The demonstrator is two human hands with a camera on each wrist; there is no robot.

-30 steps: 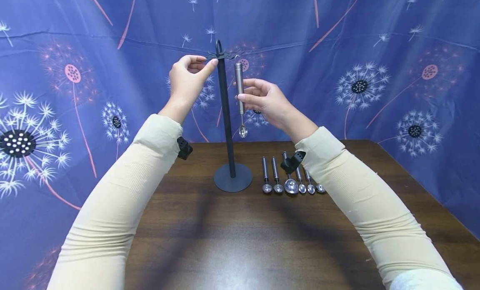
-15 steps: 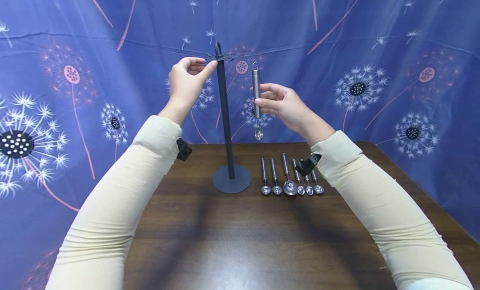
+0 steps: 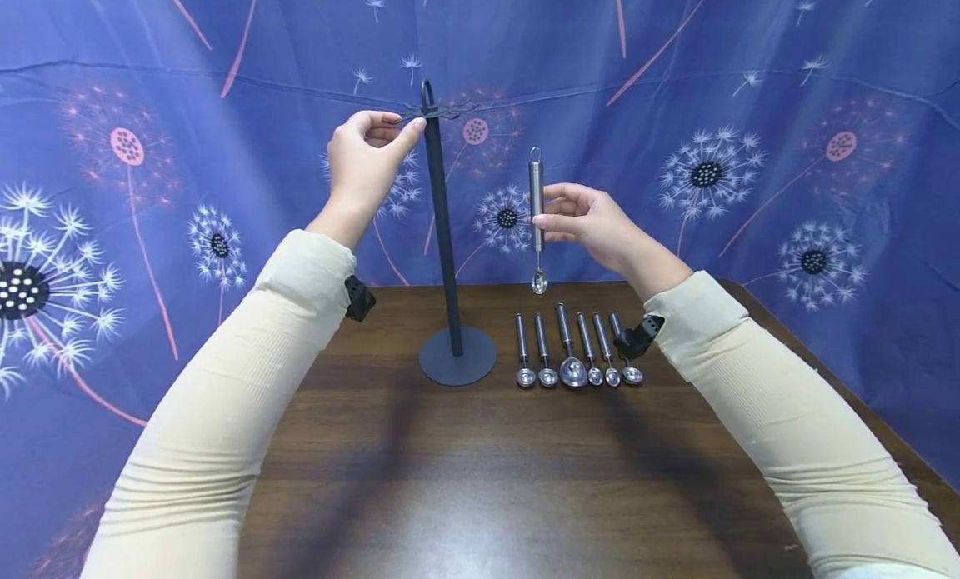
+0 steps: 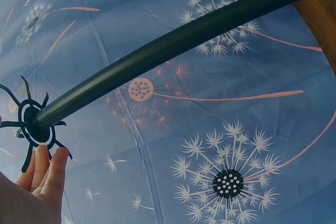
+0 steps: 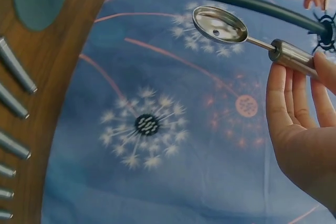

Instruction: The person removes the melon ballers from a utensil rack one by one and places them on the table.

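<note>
A dark metal stand (image 3: pixel 444 237) with a ring of curved hooks (image 4: pixel 37 121) at its top rises from a round base. At the hooks, my left hand (image 3: pixel 363 167) pinches the rack's near-left side between thumb and fingers. To the right of the stand, my right hand (image 3: pixel 592 221) holds a steel melon baller (image 3: pixel 537 204) upright by its handle, loop up and scoop down, in the air above the table. The right wrist view shows a small hole in its oval scoop (image 5: pixel 220 24). None of the hooks touches the melon baller.
Several steel scoops (image 3: pixel 573 371) lie in a row on the brown wooden table (image 3: pixel 450 462), right of the stand's round base (image 3: pixel 458 358), handles pointing away. A blue curtain (image 3: pixel 300 29) with dandelion prints hangs behind the table.
My right hand has moved right and down with the melon baller, away from the stand's hooks. The left hand keeps its pinch at the hook ring.
</note>
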